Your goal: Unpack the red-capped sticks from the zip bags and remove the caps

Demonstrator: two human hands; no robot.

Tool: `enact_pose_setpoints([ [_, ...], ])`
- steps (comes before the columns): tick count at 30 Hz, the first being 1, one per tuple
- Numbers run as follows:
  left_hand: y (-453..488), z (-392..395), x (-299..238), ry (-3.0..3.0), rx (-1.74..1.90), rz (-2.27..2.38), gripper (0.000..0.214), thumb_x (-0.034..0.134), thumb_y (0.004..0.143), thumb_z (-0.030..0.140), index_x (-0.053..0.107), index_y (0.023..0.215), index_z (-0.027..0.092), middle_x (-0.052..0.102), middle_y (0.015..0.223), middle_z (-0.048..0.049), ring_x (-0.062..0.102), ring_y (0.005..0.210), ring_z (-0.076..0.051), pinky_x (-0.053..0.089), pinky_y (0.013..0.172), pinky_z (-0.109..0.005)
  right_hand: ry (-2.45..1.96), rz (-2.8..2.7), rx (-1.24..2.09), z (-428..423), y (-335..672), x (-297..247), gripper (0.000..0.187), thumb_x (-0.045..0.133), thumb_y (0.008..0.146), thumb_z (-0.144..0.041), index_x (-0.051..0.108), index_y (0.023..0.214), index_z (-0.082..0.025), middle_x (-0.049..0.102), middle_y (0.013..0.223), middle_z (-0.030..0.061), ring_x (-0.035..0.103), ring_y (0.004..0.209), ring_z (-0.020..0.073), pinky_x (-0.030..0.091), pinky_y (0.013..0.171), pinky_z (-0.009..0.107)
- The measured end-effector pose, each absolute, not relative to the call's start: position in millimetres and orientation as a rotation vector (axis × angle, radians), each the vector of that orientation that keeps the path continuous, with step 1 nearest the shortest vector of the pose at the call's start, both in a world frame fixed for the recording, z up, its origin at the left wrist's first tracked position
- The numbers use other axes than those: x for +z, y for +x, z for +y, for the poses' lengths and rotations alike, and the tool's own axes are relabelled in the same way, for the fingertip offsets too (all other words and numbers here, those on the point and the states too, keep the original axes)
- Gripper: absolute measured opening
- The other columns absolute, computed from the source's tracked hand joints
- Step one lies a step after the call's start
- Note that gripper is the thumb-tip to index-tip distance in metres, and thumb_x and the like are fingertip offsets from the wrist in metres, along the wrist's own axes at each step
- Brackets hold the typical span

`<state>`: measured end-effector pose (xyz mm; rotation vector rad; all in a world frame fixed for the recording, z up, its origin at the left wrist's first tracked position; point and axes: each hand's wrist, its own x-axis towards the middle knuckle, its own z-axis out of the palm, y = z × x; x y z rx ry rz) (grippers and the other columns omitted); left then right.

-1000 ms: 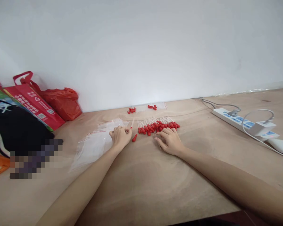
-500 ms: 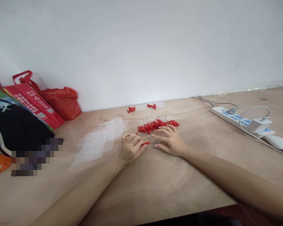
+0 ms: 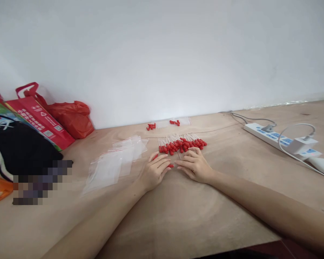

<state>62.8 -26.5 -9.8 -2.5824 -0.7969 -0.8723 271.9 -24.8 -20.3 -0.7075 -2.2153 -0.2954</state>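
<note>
My left hand (image 3: 156,169) is closed around a red-headed thin stick (image 3: 170,166), whose red part shows at the fingertips. Another bit of red pokes out above its knuckles. My right hand (image 3: 194,164) has its fingers drawn together at the pale thin end of that same stick, just to the right. Something clear and thin shows above the right fingertips, but I cannot make out what it is. Right behind both hands lies a pile of red-headed thin sticks (image 3: 182,144), heads toward me and pale ends toward the wall.
Clear zip bags (image 3: 108,167) lie overlapped left of my hands. Near the wall are a clear bag (image 3: 162,124) and small red-headed clusters (image 3: 151,126). A power strip (image 3: 270,136) with cables lies right. Red bags (image 3: 70,118) and a black bag (image 3: 24,151) stand left.
My hands have come closer together. The right fingers have closed in on the stick's thin end, and less of the stick shows between the hands.
</note>
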Motion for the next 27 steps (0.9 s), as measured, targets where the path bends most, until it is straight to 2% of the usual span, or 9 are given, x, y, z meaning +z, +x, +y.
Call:
enact_pose_setpoints([
  [5,64.6,-27.6,-11.1,-2.603,-0.877,-0.766,0.015,0.049,0.083,0.025,0.06,0.09,0.018,0.067,0.094,-0.0014,0.057,0.101,-0.018,0.032,0.097,-0.041,-0.705,-2.231,-0.333,-26.3,268.7,-19.5,0.019,0.047,0.084,-0.028,0.064,0.09,-0.022,0.059,0.064,-0.0005,0.045,0.073,0.0129,0.027,0.084,0.035],
  [11,60.8,-31.0,-10.0,-2.602,-0.913,-0.751,0.011,0.049,0.083,0.02,0.06,0.08,0.019,0.069,0.086,0.0011,0.06,0.094,-0.015,0.029,0.101,-0.042,-0.663,-2.281,-0.335,-28.2,269.6,-17.7,0.019,0.045,0.084,-0.025,0.063,0.083,-0.022,0.057,0.061,-0.0005,0.042,0.069,0.0125,0.025,0.084,0.036],
  [27,61.0,-37.3,-4.4,-2.623,-0.923,-0.709,0.014,0.047,0.082,0.012,0.058,0.075,0.018,0.068,0.074,0.0026,0.06,0.093,-0.013,0.025,0.101,-0.039,-0.623,-2.271,-0.306,-29.7,272.9,-19.2,0.014,0.048,0.081,-0.024,0.061,0.078,-0.02,0.054,0.056,-0.0027,0.041,0.07,0.0116,0.024,0.085,0.037],
])
